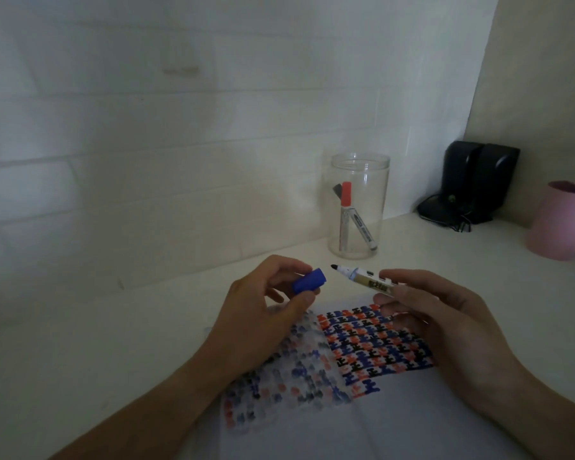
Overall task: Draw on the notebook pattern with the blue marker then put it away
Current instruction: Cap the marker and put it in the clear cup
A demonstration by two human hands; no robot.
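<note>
Nearest me, the open white paper notebook (395, 419) lies at the near edge of the white desk surface (113, 327), right of centre. Its right page carries a dense red, blue and black marker pattern (379, 343); the left page shows the same blotches faint, bled through. Both my forearms come in over it. My left hand (263, 313) is curled, thumb and fingers pinching the blue plastic marker cap (309, 280), open end pointing right. My right hand (445, 323) grips the uncapped white-barrelled blue marker (365, 277) between thumb and fingertips, held above the notebook's far edge, dark tip pointing left at the cap. Tip and cap are near, not touching. Further back, mid-surface by the white brick-pattern wall (180, 111), stands a clear plastic jar (357, 207) with two markers inside, one red-capped. Far right corner: black speaker (478, 180) with cable. At the right edge, a pink cup (558, 224).
</note>
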